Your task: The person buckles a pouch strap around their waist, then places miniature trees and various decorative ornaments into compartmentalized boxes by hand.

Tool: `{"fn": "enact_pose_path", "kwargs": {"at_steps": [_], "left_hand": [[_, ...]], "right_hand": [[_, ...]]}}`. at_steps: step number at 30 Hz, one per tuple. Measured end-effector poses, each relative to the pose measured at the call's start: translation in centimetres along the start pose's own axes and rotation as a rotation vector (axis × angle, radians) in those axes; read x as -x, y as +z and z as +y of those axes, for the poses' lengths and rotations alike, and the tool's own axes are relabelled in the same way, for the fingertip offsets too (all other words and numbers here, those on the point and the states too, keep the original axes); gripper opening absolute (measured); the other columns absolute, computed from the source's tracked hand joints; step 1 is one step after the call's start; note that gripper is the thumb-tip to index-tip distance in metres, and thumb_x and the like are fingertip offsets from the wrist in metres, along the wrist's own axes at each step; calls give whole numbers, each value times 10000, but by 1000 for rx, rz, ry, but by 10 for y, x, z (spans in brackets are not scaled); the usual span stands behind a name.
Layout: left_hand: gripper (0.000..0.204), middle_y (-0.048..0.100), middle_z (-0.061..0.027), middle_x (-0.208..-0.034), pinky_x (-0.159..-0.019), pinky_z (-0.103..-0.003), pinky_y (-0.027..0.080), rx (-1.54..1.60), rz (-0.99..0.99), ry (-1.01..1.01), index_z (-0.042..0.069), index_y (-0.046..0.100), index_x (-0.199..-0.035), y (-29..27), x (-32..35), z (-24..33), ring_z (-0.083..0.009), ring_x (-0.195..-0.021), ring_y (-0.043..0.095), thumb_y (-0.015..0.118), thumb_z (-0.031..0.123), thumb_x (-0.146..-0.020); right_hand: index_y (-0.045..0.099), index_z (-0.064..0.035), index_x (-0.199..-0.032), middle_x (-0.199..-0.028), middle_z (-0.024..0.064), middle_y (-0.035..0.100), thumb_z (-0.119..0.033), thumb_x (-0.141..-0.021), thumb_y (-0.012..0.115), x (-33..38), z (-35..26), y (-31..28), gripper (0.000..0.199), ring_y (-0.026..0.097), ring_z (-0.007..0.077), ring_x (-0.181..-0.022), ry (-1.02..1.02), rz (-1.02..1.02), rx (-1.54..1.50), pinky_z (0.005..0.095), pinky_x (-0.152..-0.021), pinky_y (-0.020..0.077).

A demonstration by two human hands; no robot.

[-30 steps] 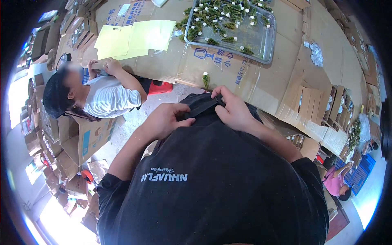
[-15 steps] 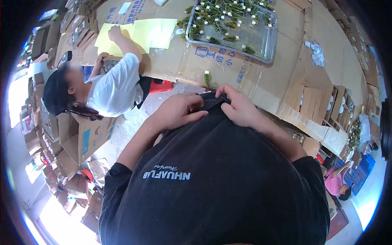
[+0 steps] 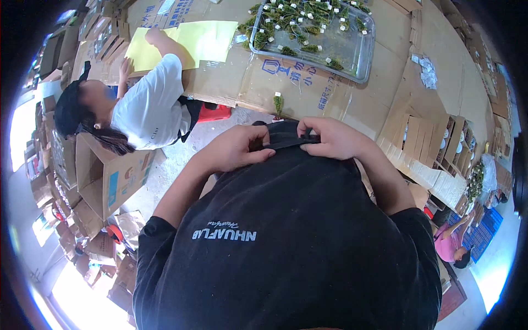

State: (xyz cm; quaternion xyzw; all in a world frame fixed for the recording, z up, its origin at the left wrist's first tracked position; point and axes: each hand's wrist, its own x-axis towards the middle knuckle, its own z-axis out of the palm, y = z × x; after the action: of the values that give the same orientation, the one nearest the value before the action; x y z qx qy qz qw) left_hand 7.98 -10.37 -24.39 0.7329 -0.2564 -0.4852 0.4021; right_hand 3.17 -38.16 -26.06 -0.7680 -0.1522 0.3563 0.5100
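2 bare hands hold 1 black strip of cloth (image 3: pixel 289 144) in front of the person's belly, near the edge of the surface (image 3: pixel 220 91). The left hand (image 3: pixel 239 147) has thumb and fingers squeezed on it, and the right hand (image 3: pixel 333 137) pinches it too. If 1 hand slips, the strip could drop loose. A hard tug might make the black shirt (image 3: pixel 313 220) bunch up. 1 green sprig (image 3: pixel 278 103) lies right by the surface's edge, so a bump from a lifted hand could knock it off.

Cartons (image 3: pixel 114 187), a cardboard-covered table (image 3: pixel 220 85) and a tray (image 3: pixel 352 58) of sprigs (image 3: pixel 311 48) suggest a workshop.
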Motion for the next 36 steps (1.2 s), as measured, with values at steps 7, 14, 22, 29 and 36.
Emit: {"fn": "enact_pose_path", "kwargs": {"at_steps": [7, 14, 22, 29, 36], "left_hand": [[244, 630, -122, -717, -597, -359, 459, -126, -20, 85, 31, 621, -932, -21, 7, 10, -239, -630, 599, 674, 269, -918], [250, 619, -125, -779, -629, -368, 467, -126, -13, 132, 27, 640, -956, -25, 16, 9, -272, -696, 602, 665, 271, -910], [234, 596, -145, -811, -667, -392, 460, -124, 27, 185, 20, 609, -947, -18, 23, 2, -316, -742, 588, 644, 249, -914], [219, 553, -113, -730, -627, -359, 433, -10, 13, 81, 27, 588, -953, -12, 33, 1, -231, -658, 540, 642, 239, -939], [251, 506, -16, -674, -590, -290, 394, 151, 105, -32, 41, 534, -999, 2, 34, -26, -97, -634, 465, 685, 231, -934]], "right_hand": [[577, -52, -1020, -775, 30, 552, -264, -851, 773, 1, -19, -18, 334, 499, 109, -752, -13, -112, -28, 296, -667, 422], [585, -45, -1020, -761, 19, 544, -285, -877, 765, 1, -22, -17, 332, 483, 104, -734, 30, -169, -62, 293, -651, 408], [622, -46, -1011, -805, 108, 627, -421, -870, 749, 6, -23, -15, 421, 584, 194, -748, 59, -154, -34, 355, -672, 459], [618, -38, -1014, -809, 132, 625, -437, -860, 750, 6, -31, -13, 447, 603, 238, -759, 2, -147, 22, 369, -671, 462], [610, -50, -1013, -753, 12, 562, -246, -866, 769, 14, -25, -8, 292, 504, 84, -689, 47, 50, -40, 261, -607, 414]]}}
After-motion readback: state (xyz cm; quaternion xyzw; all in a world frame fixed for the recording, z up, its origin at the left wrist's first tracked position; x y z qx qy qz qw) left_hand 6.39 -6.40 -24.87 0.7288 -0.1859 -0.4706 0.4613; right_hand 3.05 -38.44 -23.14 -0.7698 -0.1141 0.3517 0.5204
